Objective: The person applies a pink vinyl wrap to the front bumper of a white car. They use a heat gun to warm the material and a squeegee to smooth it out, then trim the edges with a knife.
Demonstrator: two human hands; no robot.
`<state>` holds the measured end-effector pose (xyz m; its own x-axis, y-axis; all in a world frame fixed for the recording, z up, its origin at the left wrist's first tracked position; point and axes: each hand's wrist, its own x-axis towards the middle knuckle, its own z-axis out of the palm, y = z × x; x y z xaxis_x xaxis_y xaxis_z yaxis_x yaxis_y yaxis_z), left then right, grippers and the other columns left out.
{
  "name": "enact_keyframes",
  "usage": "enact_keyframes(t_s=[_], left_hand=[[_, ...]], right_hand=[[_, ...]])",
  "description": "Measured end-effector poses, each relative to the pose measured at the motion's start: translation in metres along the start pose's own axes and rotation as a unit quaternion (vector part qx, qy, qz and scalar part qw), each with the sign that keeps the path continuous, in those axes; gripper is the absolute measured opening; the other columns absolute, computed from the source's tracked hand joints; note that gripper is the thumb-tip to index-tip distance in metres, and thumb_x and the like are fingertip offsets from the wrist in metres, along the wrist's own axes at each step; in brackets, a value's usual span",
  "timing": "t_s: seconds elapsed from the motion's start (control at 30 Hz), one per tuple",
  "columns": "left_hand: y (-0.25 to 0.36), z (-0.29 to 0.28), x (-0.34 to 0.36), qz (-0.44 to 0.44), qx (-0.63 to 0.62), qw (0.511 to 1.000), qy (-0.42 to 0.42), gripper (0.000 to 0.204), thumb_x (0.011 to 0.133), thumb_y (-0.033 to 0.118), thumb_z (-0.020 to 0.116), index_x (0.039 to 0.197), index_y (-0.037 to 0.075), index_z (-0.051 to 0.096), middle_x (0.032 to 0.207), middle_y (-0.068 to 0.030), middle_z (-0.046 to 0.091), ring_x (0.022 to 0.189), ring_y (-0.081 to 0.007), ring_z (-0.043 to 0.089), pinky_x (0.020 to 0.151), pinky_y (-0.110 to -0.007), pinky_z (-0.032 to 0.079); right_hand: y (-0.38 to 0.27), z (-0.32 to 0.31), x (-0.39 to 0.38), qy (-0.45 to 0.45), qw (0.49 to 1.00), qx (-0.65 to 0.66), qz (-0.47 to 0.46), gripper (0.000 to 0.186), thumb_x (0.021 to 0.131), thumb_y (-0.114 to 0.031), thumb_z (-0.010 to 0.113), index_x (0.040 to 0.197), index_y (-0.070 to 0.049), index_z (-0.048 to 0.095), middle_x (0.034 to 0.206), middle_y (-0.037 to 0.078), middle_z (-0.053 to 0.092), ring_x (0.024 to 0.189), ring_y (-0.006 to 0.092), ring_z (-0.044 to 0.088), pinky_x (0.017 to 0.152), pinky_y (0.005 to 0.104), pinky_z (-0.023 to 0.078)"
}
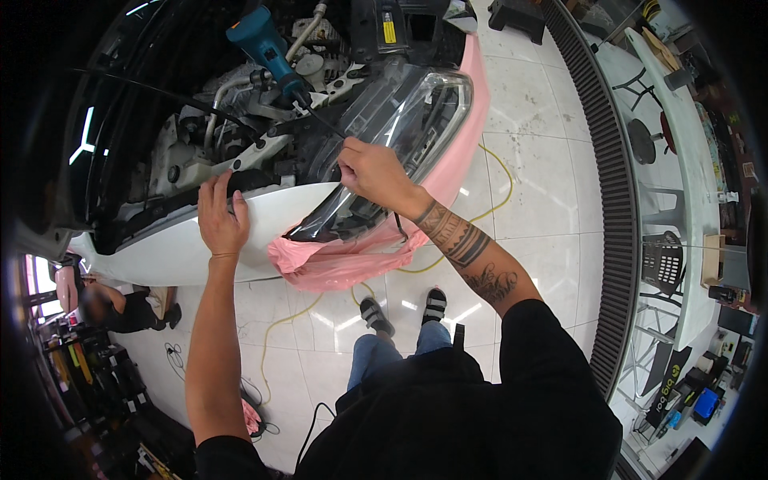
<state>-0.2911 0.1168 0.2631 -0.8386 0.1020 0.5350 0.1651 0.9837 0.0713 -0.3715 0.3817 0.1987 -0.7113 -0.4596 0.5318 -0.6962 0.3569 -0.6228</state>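
My left hand (223,214) rests with fingers extended on the upper edge of the white fender (268,212) beside the open engine bay (212,140). My right hand (368,168) is closed at the inner edge of the clear headlight (424,120); what is in its fingers is hidden. A teal-and-black power tool (264,48) lies over the engine bay, a thin black piece running from it toward my right hand. Pink film (336,268) hangs loosely below the headlight and runs along the bumper.
A crouching co-worker (132,308) is at the lower left near dark tool racks (68,376). Yellow hose (500,168) snakes over the tiled floor (536,192). A dark floor grate (612,240), a long table (684,160) and chairs line the right side.
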Motion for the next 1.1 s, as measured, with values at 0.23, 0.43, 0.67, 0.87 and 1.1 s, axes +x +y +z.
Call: enact_keyframes(t_s=[0.23,0.43,0.67,0.87,1.1], left_hand=[[0.0,0.001,-0.002,0.017,0.003,0.999,0.027,0.037,0.079,0.01,0.055,0.116,0.006,0.056,0.105,-0.0163,0.053,0.096,-0.0347,0.053,0.082,-0.04,0.043],[-0.003,0.0,-0.003,0.016,-0.01,1.0,0.02,0.036,0.079,0.009,0.055,0.115,0.006,0.056,0.105,-0.0163,0.053,0.096,-0.0346,0.052,0.082,-0.04,0.043],[-0.009,-0.001,-0.004,0.032,-0.017,0.999,0.039,0.034,0.078,0.009,0.058,0.112,0.006,0.057,0.102,-0.0145,0.054,0.094,-0.0333,0.053,0.081,-0.039,0.043],[-0.013,-0.014,-0.007,0.152,-0.065,0.984,0.067,0.027,0.073,0.004,0.063,0.099,0.009,0.062,0.098,-0.0079,0.055,0.087,-0.0269,0.052,0.073,-0.038,0.038],[0.041,-0.006,-0.042,0.15,-0.176,0.972,-0.046,0.024,0.066,0.006,0.071,0.089,0.008,0.065,0.1,-0.0074,0.055,0.096,-0.0282,0.049,0.079,-0.042,0.036]], right_hand=[[-0.014,0.003,-0.026,0.036,0.994,0.046,0.087,0.01,0.076,-0.009,0.063,0.082,-0.002,0.062,0.075,0.014,0.056,0.066,0.033,0.057,0.059,0.0399,0.046],[-0.084,0.036,-0.036,0.112,0.933,0.163,0.299,0.014,0.076,-0.009,0.065,0.088,-0.002,0.063,0.082,0.014,0.057,0.069,0.0332,0.059,0.063,0.0413,0.048],[-0.1,0.063,-0.045,0.167,0.977,0.062,0.119,0.019,0.072,-0.003,0.068,0.091,-0.001,0.065,0.083,0.009,0.053,0.076,0.0251,0.057,0.065,0.0346,0.047],[-0.092,0.068,-0.046,0.213,0.975,-0.061,0.02,0.019,0.068,-0.005,0.07,0.086,-0.003,0.067,0.077,0.008,0.052,0.07,0.0248,0.052,0.058,0.0339,0.043],[-0.107,0.094,-0.048,0.291,0.933,-0.094,0.187,0.01,0.068,-0.01,0.07,0.077,-0.006,0.068,0.074,0.007,0.05,0.074,0.0266,0.049,0.063,0.0376,0.039]])
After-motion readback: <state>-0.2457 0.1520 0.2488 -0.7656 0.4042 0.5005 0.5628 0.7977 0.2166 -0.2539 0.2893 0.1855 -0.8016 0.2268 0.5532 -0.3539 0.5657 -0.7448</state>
